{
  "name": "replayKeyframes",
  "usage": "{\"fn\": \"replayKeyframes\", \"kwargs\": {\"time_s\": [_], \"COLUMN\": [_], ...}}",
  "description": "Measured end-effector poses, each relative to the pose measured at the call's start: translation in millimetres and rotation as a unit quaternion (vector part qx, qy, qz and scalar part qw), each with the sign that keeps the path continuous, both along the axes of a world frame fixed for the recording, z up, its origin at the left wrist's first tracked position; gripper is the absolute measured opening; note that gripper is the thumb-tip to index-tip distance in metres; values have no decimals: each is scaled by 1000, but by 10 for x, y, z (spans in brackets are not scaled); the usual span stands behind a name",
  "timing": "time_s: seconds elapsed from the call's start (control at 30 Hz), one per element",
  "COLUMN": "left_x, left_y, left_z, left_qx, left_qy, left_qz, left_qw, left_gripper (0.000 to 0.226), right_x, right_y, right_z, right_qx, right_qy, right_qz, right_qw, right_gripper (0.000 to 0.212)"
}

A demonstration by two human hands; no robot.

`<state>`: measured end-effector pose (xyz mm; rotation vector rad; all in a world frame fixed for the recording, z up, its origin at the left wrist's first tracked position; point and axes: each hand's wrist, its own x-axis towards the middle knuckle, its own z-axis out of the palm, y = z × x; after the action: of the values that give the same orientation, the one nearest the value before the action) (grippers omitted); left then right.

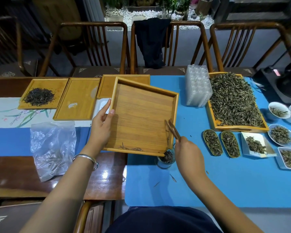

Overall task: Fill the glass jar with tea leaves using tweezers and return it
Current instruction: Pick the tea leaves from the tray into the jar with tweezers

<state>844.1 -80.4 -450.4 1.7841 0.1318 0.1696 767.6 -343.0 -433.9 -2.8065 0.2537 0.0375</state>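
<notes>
My left hand (102, 125) grips the left rim of a wooden tray (141, 111) and holds it tilted, its near right corner over a small glass jar (165, 159). The jar stands on the blue mat and holds dark tea leaves up to its mouth. A few loose leaves (131, 148) lie along the tray's near edge. My right hand (186, 152) holds wooden tweezers (172, 131), whose tips reach into the tray beside its right rim, just above the jar. The tray's corner hides part of the jar.
A large tray of green-brown tea (233, 101) sits at right beside stacked clear plastic containers (197, 86). Small dishes and scoops of tea (228, 143) line the right side. At left lie two more trays, one with dark tea (39, 96), and a plastic bag (52, 148).
</notes>
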Motion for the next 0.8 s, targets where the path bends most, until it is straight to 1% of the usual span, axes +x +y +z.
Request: {"fn": "replayKeyframes", "kwargs": {"time_s": [0.07, 0.17, 0.3, 0.37, 0.47, 0.57, 0.7, 0.73, 0.8], "left_x": [-5, -10, -21, -24, -34, -40, -47, -46, -43], "left_y": [-2, -10, -8, -7, -15, -27, -36, -39, -47], "left_z": [2, 12, 13, 13, 31, 41, 65, 69, 72], "left_qx": [1, 0, 4, 4, 6, 6, 2, 2, 4], "left_qy": [1, 3, 2, 4, 2, 1, -1, -1, 1], "left_qz": [0, -1, -1, -2, -1, 3, 0, 0, -1], "left_qw": [1000, 1000, 1000, 1000, 1000, 1000, 1000, 1000, 1000], "left_gripper": [44, 45, 45, 46, 46, 45, 45, 45, 45], "right_x": [-126, -287, -377, -408, -334, 14, 566, 656, 767], "right_y": [-1, 10, 6, 0, 5, 16, 53, 75, 125], "right_z": [-24, -33, 30, 96, 257, 387, 458, 454, 414], "right_qx": [-21, -18, -31, -23, 34, 70, 79, 73, 61], "right_qy": [23, 63, 91, 100, 69, 11, -15, -16, -8], "right_qz": [11, 18, 28, 32, 21, -4, -36, -38, -43], "right_qw": [999, 998, 995, 994, 997, 998, 996, 996, 997], "right_gripper": [19, 13, 14, 16, 22, 19, 7, 8, 16]}}
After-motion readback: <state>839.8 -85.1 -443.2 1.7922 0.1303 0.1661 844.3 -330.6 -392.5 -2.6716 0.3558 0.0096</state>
